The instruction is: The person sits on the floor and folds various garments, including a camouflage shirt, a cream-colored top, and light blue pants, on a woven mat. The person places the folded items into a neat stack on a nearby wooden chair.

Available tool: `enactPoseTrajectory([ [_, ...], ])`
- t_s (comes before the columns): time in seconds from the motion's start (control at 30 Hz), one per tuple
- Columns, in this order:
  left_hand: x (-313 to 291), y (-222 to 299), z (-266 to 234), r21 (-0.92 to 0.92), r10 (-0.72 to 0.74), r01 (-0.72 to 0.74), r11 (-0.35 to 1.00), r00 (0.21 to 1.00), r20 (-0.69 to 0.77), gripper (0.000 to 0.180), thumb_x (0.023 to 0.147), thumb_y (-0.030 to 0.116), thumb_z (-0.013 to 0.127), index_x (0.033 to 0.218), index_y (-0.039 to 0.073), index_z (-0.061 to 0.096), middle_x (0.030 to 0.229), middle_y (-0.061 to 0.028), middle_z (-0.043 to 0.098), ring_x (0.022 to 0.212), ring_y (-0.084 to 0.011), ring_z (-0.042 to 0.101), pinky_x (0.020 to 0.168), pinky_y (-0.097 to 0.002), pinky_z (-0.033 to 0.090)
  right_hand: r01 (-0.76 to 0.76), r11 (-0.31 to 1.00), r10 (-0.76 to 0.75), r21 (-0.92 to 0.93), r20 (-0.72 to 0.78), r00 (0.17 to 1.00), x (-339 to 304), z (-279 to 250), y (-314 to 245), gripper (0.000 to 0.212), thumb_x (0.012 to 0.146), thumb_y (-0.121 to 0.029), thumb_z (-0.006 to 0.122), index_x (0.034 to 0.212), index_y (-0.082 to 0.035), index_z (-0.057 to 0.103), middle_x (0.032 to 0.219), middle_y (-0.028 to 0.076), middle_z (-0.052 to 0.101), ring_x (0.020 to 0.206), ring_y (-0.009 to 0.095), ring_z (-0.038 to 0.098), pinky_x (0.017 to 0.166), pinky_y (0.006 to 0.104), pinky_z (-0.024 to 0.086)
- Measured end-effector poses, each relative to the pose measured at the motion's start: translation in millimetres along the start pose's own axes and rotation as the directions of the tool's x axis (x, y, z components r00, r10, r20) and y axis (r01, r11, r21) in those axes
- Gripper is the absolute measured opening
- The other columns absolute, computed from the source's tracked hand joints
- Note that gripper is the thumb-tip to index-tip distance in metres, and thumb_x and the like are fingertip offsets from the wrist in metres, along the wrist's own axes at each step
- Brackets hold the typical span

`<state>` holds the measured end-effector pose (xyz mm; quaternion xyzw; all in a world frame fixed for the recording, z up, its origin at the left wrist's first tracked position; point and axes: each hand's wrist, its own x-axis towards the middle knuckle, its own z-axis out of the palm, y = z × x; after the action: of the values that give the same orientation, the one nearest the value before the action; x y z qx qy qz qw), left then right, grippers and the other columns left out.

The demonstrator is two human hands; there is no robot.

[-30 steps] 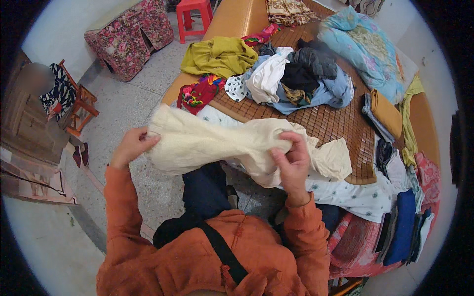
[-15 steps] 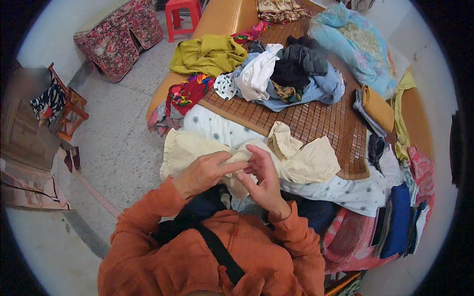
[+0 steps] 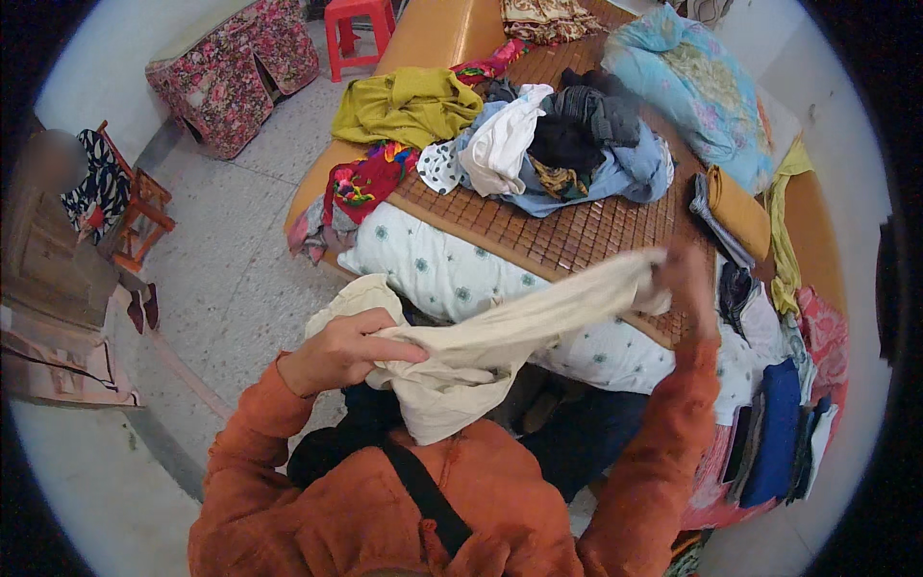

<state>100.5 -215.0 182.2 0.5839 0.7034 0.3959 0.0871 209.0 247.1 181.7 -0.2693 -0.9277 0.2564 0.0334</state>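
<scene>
A cream cloth garment [image 3: 461, 361] is stretched between my hands above my lap; its exact kind cannot be made out. My left hand [image 3: 341, 354] grips it at the left, thumb on top, with a loose fold hanging below. Raised at the right, my right hand [image 3: 686, 281] is closed on the garment's other end and is slightly blurred by motion. Beneath the taut cloth lies a white sheet with small flower prints [image 3: 433, 269], draped over the bed's near edge.
A brown tile mat [image 3: 596, 231] covers the bed. On it lie heaped clothes, including a white one [image 3: 500, 144] and a mustard-green one [image 3: 409, 104]. Folded clothes [image 3: 769, 433] stand in a row at right. A red stool [image 3: 358, 34] and a seated person [image 3: 91, 188] are beyond.
My hands were close together over the garment lying on the bed edge. Now they are far apart, the right moved up and right, and the garment is lifted and pulled out between them.
</scene>
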Motion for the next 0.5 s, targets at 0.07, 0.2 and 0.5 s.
enactPoseTrajectory([
  [0.07,3,4,-1,0.069,-0.115,0.107,0.992,0.986,0.118,0.039,0.067,-0.005,0.056,0.099,0.014,0.065,0.091,-0.0106,0.056,0.079,-0.0295,0.057,0.067,-0.0325,0.047,0.193,0.97,-0.243,-0.15,-0.528,0.814,22,-25,-2,0.036,0.07,-0.009,0.064,0.105,-0.003,0.059,0.095,0.016,0.062,0.086,0.03,0.059,0.078,0.0359,0.046],
  [0.2,-8,-17,12,0.056,-0.142,0.14,0.989,0.989,0.048,0.035,0.068,-0.005,0.055,0.098,0.013,0.06,0.097,-0.0127,0.052,0.082,-0.0343,0.056,0.069,-0.0348,0.047,0.353,0.807,-0.589,-0.472,-0.681,0.436,25,7,-46,0.036,0.074,-0.008,0.064,0.108,-0.004,0.054,0.099,0.014,0.059,0.086,0.031,0.057,0.076,0.0369,0.045],
  [0.5,-7,-26,11,0.016,-0.168,0.168,0.986,0.986,0.002,0.03,0.067,-0.004,0.062,0.094,0.005,0.054,0.097,-0.0141,0.052,0.091,-0.0362,0.053,0.076,-0.0371,0.045,0.209,0.976,-0.203,-0.057,0.093,0.975,-120,244,-77,0.036,0.072,-0.028,0.069,0.09,0.001,0.059,0.086,0.017,0.06,0.079,0.034,0.06,0.067,0.0422,0.048],
])
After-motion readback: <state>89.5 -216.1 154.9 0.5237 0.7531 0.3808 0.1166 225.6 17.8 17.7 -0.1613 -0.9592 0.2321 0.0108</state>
